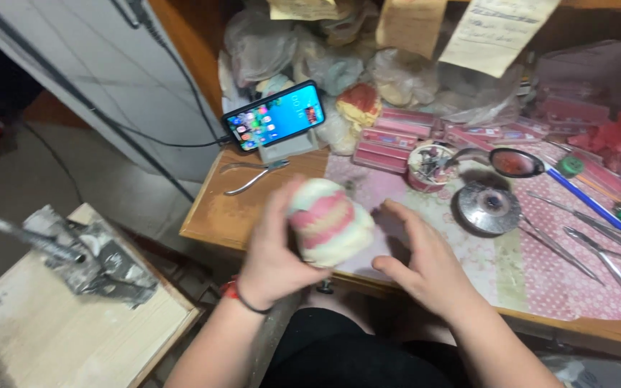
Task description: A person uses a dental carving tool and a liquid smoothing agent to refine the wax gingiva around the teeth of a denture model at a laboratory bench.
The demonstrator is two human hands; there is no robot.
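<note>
One denture cast (pixel 328 221) (left hand (pixel 271 251) gripping).

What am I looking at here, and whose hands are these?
There is no machine: one camera worn on a person's head looks down at their own two bare hands over a cluttered wooden workbench.

The left hand, with a red and black band at the wrist, grips a pink and cream plaster dental model, shaped like two rows of teeth and gums. The right hand is open beside it, near it but apparently not holding it.

On the bench lie a lit smartphone on a stand, grey metal pliers, a round metal dish, flat pink wax boxes and several thin metal hand tools. Paper notes hang above. To the left stands a pale wooden block with a plaster-smeared metal clamp.
</note>
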